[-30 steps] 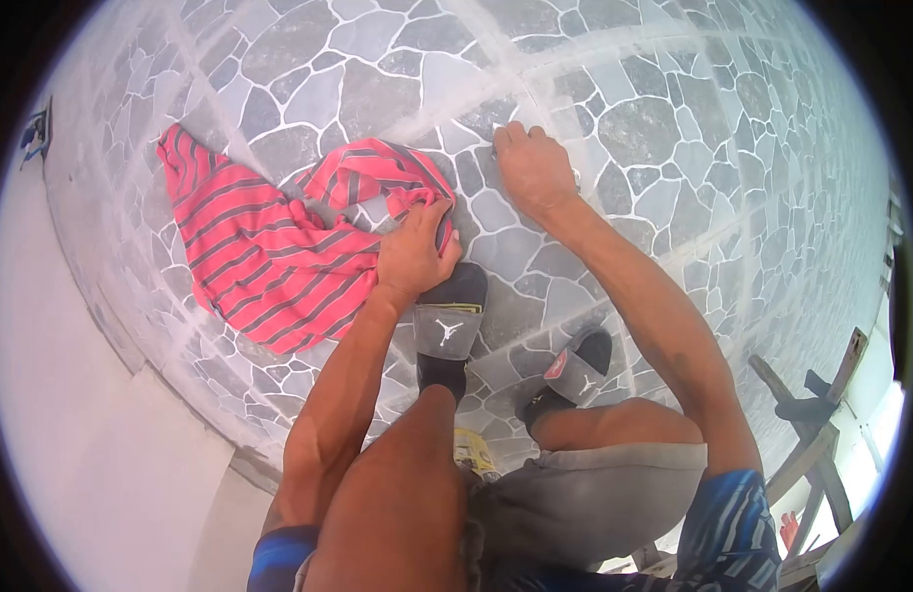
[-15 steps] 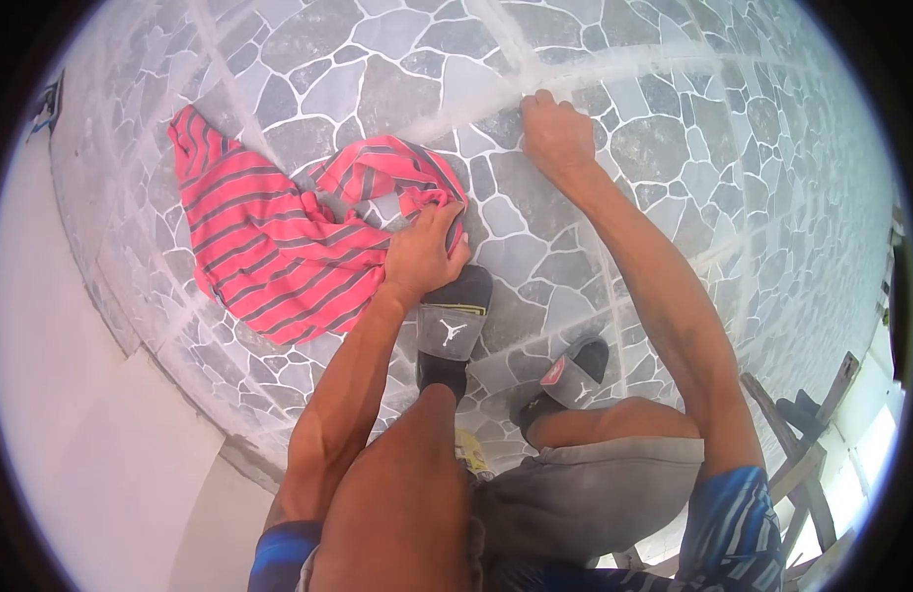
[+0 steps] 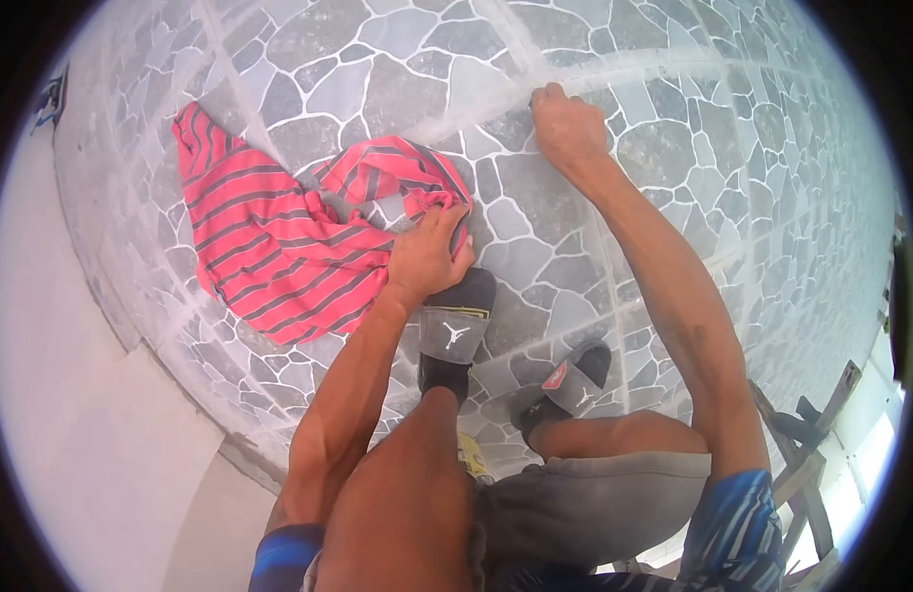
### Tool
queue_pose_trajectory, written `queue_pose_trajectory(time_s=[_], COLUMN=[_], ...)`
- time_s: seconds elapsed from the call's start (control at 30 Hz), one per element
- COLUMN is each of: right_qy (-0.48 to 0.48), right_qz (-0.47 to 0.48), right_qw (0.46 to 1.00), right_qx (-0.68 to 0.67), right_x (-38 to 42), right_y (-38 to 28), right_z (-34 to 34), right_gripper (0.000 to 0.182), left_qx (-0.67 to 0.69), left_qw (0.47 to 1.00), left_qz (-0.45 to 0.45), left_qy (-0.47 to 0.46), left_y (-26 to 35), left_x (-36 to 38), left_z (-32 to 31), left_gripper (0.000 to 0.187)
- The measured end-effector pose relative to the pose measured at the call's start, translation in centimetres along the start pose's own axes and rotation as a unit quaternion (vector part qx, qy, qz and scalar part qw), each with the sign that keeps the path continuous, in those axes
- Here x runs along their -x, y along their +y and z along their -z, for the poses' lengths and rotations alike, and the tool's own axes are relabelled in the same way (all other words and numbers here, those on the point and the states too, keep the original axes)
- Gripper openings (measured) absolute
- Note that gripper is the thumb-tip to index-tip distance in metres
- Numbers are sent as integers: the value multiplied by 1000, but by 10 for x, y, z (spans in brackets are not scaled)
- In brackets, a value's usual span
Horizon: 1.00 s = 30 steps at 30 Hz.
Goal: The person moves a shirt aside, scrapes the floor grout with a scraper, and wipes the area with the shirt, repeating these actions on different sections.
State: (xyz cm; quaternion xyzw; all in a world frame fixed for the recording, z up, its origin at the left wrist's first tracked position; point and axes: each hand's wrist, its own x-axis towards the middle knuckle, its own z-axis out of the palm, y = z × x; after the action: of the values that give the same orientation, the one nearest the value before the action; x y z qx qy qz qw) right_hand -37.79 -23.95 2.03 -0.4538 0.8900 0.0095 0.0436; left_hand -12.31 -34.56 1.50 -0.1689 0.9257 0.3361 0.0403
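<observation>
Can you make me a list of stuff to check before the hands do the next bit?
1. Left hand on the cloth: ok, touching it.
2. Cloth smooth and flat: not ok, it's rumpled.
3. Right hand away from the cloth: ok, there's a gap between them.
4. What the right hand holds: cannot tell, its underside is hidden.
5. Both sandals worn: ok.
</observation>
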Motion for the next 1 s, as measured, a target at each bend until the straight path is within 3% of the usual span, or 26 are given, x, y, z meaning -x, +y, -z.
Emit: queue_pose_trajectory(time_s=[0.67, 0.77, 1.0], right_qy=[32, 67, -1], right_qz=[25, 42, -11], right_qw=[999, 996, 1000], right_qx=[32, 42, -4], right_x=[16, 7, 12], right_y=[-12, -1, -2], right_z=[-9, -9, 4], right_gripper=[9, 10, 10], left_qx=[15, 10, 10], left_qw=[1000, 1000, 1000], left_qz=[15, -6, 11], left_qy=[-15, 16, -8], left_y=[2, -1, 1], left_x=[0, 1, 2], left_z=[0, -5, -1], left_gripper=[47, 48, 48])
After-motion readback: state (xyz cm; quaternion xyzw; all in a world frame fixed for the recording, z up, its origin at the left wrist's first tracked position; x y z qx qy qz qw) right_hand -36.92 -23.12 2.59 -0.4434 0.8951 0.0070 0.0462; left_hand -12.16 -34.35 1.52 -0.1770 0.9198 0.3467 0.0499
